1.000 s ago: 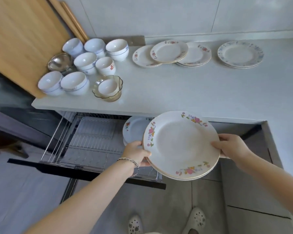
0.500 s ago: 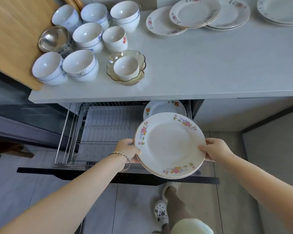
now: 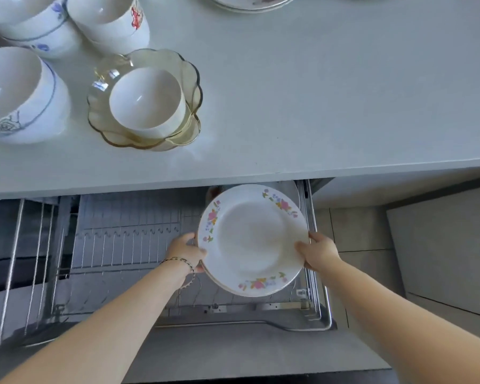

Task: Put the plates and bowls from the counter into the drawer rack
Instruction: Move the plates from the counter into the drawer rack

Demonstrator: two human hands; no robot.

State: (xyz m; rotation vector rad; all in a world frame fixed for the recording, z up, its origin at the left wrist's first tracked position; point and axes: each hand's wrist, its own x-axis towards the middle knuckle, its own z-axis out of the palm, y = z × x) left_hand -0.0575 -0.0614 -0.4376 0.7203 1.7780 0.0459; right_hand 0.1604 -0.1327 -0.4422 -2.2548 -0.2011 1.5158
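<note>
Hovering over the drawer rack (image 3: 122, 245) at lower centre, floral plates (image 3: 250, 239) are pinched at opposite rims by left hand (image 3: 185, 252) and right hand (image 3: 319, 253).

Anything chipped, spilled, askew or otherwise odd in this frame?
Nothing looks spilled or broken. One oddity: a white bowl sits nested inside the amber glass dish on the counter, a mismatched pair. The floral plates, held by the left hand and right hand over the drawer rack, look intact.
</note>
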